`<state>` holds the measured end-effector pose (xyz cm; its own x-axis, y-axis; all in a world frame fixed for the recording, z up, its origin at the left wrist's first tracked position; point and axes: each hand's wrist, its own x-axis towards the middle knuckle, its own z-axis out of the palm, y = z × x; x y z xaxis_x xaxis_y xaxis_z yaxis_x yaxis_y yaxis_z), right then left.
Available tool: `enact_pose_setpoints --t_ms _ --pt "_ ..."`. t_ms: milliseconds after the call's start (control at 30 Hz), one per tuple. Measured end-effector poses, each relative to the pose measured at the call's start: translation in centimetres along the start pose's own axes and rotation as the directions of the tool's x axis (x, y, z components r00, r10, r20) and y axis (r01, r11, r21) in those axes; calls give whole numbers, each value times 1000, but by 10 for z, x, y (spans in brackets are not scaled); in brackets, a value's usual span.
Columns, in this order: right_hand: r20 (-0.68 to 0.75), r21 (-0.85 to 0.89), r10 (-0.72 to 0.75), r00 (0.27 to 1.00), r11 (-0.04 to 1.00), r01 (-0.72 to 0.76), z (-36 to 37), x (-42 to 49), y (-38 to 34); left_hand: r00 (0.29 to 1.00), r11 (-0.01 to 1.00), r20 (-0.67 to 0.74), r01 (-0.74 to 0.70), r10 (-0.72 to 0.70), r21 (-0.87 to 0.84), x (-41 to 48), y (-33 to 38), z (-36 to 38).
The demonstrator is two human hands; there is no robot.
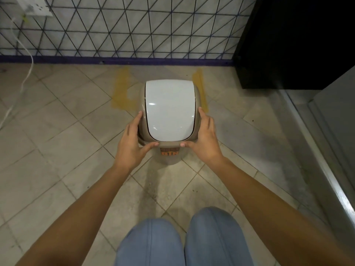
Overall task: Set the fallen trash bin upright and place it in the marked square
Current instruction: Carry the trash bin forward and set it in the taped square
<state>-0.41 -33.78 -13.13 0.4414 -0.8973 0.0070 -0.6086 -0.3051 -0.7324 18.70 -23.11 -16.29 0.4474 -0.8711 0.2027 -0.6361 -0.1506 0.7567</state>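
Trash bin upright — glossy white domed lid, both hands gripping.

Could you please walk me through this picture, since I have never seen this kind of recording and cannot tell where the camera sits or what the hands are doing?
There is no machine here. The camera is worn on a person's head and looks down, so you see their own arms and, at the bottom, their knees in blue trousers. The left hand and right hand grip the sides of a small beige trash bin, seen from above and standing upright; the pale panel is its white swing lid. It stands on a tiled floor. The yellow lines behind it mark the target square; the bin's far side hides part of them, so I cannot tell whether it is fully inside.
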Motion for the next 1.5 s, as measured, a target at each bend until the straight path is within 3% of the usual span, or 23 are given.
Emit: enact_pose_setpoints --t_ms 733,1300,1500 --pt "-9 14 -21 1000 1000 21 21 75 -12 1000 999 -25 -16 15 -36 71 -27 -9" --pt "42 24 51 998 998 -52 24 124 -33 1000 994 -5 22 -23 -111 120 -39 -16" --pt "93 95 66 993 993 -75 13 148 -26 988 958 80 145 -129 -246 135 -37 -13"
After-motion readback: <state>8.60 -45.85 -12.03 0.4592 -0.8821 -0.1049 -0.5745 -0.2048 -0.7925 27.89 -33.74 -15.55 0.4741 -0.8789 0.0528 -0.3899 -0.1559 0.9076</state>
